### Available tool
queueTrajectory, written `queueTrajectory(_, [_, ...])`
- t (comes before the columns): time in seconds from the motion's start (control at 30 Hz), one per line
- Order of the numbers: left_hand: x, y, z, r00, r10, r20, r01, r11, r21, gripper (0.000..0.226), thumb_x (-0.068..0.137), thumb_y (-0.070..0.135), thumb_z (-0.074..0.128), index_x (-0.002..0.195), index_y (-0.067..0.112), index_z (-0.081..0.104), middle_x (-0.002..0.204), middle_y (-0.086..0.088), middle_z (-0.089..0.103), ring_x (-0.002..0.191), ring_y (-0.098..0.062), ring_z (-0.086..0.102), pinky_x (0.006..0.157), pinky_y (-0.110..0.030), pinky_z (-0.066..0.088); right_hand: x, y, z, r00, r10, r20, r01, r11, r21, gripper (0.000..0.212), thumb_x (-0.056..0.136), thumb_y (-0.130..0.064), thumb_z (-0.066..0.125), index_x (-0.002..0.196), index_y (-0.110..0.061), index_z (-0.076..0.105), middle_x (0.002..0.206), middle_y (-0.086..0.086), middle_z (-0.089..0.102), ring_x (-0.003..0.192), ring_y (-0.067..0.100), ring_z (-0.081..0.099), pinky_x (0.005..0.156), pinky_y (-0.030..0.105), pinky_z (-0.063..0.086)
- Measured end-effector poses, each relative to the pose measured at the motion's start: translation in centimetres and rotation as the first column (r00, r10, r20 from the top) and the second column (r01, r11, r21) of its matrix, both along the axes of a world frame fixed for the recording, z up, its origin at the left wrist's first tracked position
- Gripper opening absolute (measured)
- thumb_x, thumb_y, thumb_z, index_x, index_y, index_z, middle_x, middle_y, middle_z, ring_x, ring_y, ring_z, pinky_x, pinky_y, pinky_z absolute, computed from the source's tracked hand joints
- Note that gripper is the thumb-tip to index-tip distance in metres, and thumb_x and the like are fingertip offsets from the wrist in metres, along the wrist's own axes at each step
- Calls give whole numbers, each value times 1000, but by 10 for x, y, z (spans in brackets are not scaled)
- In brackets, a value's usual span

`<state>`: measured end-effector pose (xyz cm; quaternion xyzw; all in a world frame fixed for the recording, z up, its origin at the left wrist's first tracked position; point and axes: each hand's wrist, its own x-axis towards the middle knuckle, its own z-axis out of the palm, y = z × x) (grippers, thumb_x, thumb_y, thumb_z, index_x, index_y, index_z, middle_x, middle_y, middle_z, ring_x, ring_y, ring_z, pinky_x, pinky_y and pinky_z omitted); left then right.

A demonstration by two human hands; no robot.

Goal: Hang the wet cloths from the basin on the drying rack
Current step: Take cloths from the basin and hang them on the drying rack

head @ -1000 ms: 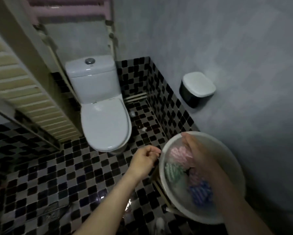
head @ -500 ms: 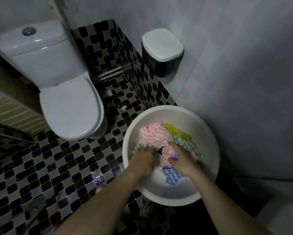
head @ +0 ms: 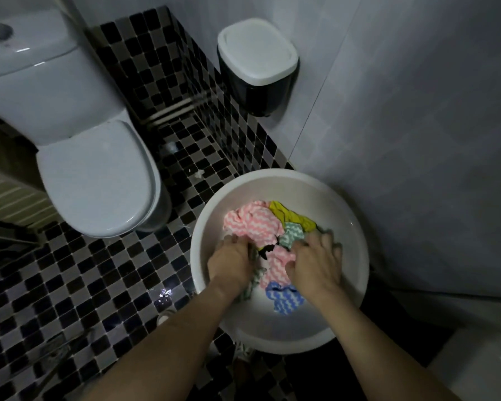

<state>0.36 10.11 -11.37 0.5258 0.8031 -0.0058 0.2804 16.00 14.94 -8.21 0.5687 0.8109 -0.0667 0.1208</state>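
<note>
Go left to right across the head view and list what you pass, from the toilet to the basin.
toilet lid → left hand, gripping a green-and-white cloth → right hand. The basin spans both hands, so it has no place in the order.

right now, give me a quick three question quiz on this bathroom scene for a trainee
1. Which cloth in the round white plastic basin lies nearest the person? A pink-and-white zigzag cloth; B plain yellow cloth; C blue-and-white zigzag cloth.
2. True or false: the basin stands on the closed white toilet lid.
3. Which reaches into the basin: the left hand, the right hand, or both?
Key: 1 C; 2 false; 3 both.
</note>
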Motion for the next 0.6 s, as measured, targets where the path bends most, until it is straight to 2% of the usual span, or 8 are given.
queueTrajectory(0.17, [0, 3, -5, 999, 33, -18, -34, 999, -41, 22, 92, 27, 52, 111, 22, 62, 108, -6, 68, 100, -28, 66, 80, -35, 51, -6, -10, -5, 937, 129, -324, -117, 991, 58, 19, 66, -23, 63, 84, -20, 67, 102, 0, 60, 97, 26, 51, 76, 37, 47])
queueTrajectory(0.23, [-2, 2, -5, 992, 83, 93, -89, 994, 57, 17, 89, 22, 57, 101, 19, 70, 101, -6, 72, 94, -25, 68, 78, -30, 51, -6, -7, -3, 828, -83, -555, 44, 996, -83, 11, 70, -12, 61, 77, -19, 63, 83, -2, 60, 83, 22, 53, 70, 31, 42])
queueTrajectory(0.3, [-6, 2, 4, 915, 221, 337, -280, 950, 140, 12, 86, 12, 64, 87, 17, 74, 93, -2, 74, 85, -17, 68, 77, -17, 46, -5, -1, 3, 624, -366, -690, 204, 929, -307, 22, 74, -3, 66, 71, -24, 60, 67, -8, 57, 70, 16, 54, 66, 26, 39])
queueTrajectory(0.37, [-10, 2, 23, 679, 374, 631, -539, 838, 83, 23, 87, -1, 60, 76, 17, 69, 87, 1, 70, 83, -14, 65, 76, -15, 48, -1, 4, 15, 508, -483, -713, 263, 875, -406, 27, 76, -6, 70, 67, -27, 56, 63, -9, 56, 68, 13, 54, 66, 26, 41])
queueTrajectory(0.43, [-13, 0, 48, 380, 408, 830, -692, 721, -38, 26, 90, -11, 48, 77, 10, 58, 82, -1, 61, 80, -17, 59, 62, -15, 50, 3, 6, 37, 488, -488, -724, 260, 873, -413, 15, 76, -16, 68, 69, -18, 56, 65, -1, 57, 67, 15, 53, 67, 31, 41])
queueTrajectory(0.5, [-15, -3, 70, 178, 369, 912, -747, 654, -119, 24, 93, -11, 41, 83, 8, 52, 72, 0, 56, 70, -14, 52, 55, -18, 48, 9, 7, 60, 598, -369, -712, 203, 928, -311, 15, 80, -15, 67, 74, -11, 54, 68, 8, 53, 68, 23, 52, 65, 36, 38])
queueTrajectory(0.57, [-18, -7, 87, -30, 310, 950, -776, 591, -218, 19, 99, -1, 41, 87, 10, 51, 69, 2, 63, 65, -13, 59, 56, -24, 51, 10, 7, 88, 770, -143, -622, 81, 989, -127, 14, 83, -12, 66, 79, -14, 52, 71, 1, 49, 71, 27, 52, 63, 36, 37])
queueTrajectory(0.6, [-19, -8, 94, -123, 282, 951, -779, 567, -269, 18, 100, 3, 41, 89, 11, 52, 72, 1, 66, 65, -12, 63, 59, -25, 53, 10, 7, 102, 795, -80, -601, 43, 996, -76, 14, 83, -12, 66, 81, -16, 52, 74, 0, 50, 71, 27, 52, 64, 36, 39])
